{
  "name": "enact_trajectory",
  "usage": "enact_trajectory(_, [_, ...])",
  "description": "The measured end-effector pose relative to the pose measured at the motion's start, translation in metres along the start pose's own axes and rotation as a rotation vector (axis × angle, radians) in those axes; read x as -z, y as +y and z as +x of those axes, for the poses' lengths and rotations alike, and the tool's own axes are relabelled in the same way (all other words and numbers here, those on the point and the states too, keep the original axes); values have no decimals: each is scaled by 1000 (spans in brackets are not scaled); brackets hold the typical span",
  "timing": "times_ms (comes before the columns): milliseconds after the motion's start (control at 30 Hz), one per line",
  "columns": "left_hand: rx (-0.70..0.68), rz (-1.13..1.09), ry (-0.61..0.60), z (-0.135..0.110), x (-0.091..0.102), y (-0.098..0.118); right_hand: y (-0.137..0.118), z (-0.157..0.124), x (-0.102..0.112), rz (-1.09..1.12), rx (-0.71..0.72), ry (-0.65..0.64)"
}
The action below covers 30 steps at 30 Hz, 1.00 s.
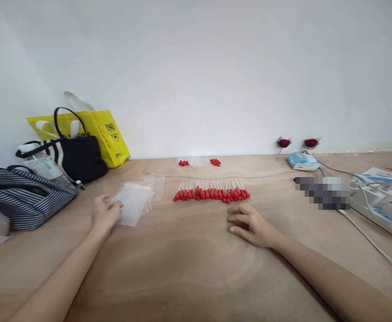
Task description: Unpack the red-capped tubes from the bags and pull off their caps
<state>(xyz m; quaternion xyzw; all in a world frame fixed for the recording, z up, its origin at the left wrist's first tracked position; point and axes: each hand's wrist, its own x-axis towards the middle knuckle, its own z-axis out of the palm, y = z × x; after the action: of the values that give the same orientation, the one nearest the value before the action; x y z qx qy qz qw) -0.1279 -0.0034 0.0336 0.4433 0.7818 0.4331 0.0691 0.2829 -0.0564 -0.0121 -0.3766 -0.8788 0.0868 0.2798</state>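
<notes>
My left hand (106, 213) pinches the edge of a clear zip bag (129, 211) between thumb and fingers, above a small pile of similar bags (155, 185). My right hand (249, 226) rests near the table's middle with its fingers apart and slightly curled, nothing in it. Just beyond it lies a row of thin pale sticks with red tips (212, 193), the tips facing me. Against the wall, two bags holding several red-tipped pieces (184, 163) lie side by side.
A striped bag (31, 197), a black handbag (82, 158) and a yellow bag (110, 138) stand at the left. Rightward are a tissue pack (303, 161), two dark red flowers (311, 143), a blurred-out object (323, 192), and a white power strip (384, 205) with cables.
</notes>
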Motion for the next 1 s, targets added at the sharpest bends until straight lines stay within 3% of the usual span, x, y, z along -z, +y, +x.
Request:
enact_trajectory(100, [35, 337, -35, 0, 5, -12, 2, 0, 0, 8, -10, 13])
enact_trajectory(167, [-43, 523, 25, -8, 4, -11, 3, 0, 0, 11, -13, 19])
enact_trajectory(267, [-266, 590, 224, -26, -2, -2, 4, -1, -1, 17, -14, 12])
enact_trajectory(333, [-481, 525, 212, -39, -7, 7, 5, -1, -1, 29, -15, 4])
enact_trajectory(400, [-746, 436, 39, -53, -13, 17, 5, -1, -2, 44, -11, -7])
enact_trajectory(500, [-1058, 355, -430, -74, -24, 27, 5, -2, -3, 57, -7, -48])
enact_trajectory(567, [-1121, 332, -707, -84, -30, 29, 6, -2, -3, 55, -15, -77])
enact_trajectory(667, [-1118, 328, -877, -91, -37, 27, 8, -2, -4, 55, -34, -96])
enact_trajectory(800, [-1071, 276, -841, -93, -41, 29, 8, -1, -4, 81, -57, -88])
enact_trajectory(1000, [-1117, 55, -553, -90, -72, 64, 6, 12, -11, 31, -36, -20])
